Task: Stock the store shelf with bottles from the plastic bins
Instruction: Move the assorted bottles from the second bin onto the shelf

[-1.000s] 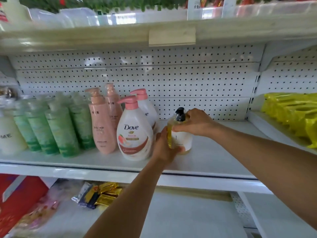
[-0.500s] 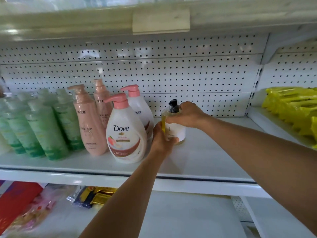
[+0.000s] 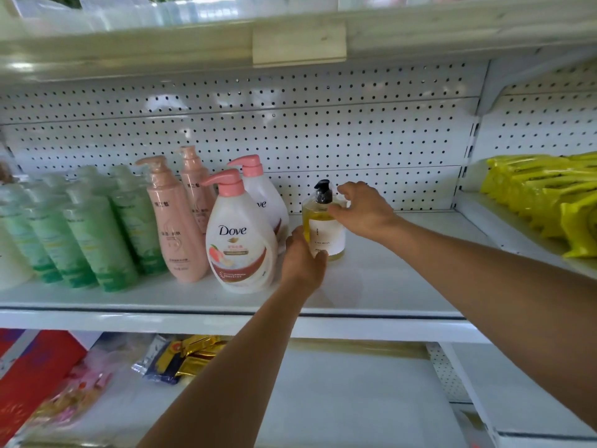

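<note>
- The white metal store shelf [image 3: 371, 279] is stocked at its left with green, pink and white pump bottles.
- The clear yellow-liquid bottle with a black pump [image 3: 324, 223] is stood upright beside them, pump uppermost.
- Its base is gripped by the left hand [image 3: 302, 261].
- Its shoulder is touched by the right hand [image 3: 363, 210], whose fingers are loosely spread.

Yellow plastic packets [image 3: 546, 208] piled on the next shelf bay to the right. Down below there's a red box [image 3: 32, 373], gold foil packs [image 3: 193, 357] and some pink-wrapped candy bags [image 3: 74, 399].
</note>
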Demonstrator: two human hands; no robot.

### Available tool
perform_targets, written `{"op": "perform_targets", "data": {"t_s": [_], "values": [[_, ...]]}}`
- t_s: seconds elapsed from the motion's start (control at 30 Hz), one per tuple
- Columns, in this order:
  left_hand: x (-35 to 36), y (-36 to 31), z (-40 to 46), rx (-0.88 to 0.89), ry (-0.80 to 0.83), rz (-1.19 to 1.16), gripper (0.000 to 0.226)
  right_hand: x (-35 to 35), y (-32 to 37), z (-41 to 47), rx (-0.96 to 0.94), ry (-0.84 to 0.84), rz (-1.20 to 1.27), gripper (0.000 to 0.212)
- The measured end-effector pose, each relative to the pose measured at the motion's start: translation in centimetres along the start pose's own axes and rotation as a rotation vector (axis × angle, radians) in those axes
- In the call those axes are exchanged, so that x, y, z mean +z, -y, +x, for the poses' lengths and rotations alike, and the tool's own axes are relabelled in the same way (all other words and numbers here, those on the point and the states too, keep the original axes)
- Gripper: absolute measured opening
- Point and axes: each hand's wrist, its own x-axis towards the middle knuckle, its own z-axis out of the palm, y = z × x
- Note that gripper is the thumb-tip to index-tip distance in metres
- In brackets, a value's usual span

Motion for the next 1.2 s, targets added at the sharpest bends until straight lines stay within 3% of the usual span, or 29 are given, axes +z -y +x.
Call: {"op": "perform_targets", "data": {"t_s": [0.13,0.3,0.53,0.77,1.2], "values": [[-2.0,-0.1,-3.2,0.155,0.018,0.125,0.043,-1.2,-1.2,-4.4,-0.067,-0.117,-0.146,0.03],[-3.9,-0.2,-8.3,0.266,0.038,0.108,0.03,-1.3,-2.5,-10.9,-0.074,-0.095,-0.201,0.026],[-4.1,1.7,-16.1,0.256,0.087,0.123,0.022,-0.3,-3.6,-20.6,-0.062,-0.048,-0.254,0.025],[-1.1,6.2,-22.8,0.153,0.227,0.176,0.02,3.2,-8.0,-29.9,0.043,0.094,-0.294,0.028],[11.8,19.4,-34.7,-0.186,0.585,0.2,0.015,16.5,-21.9,-42.5,0.269,0.555,-0.223,0.031]]}}
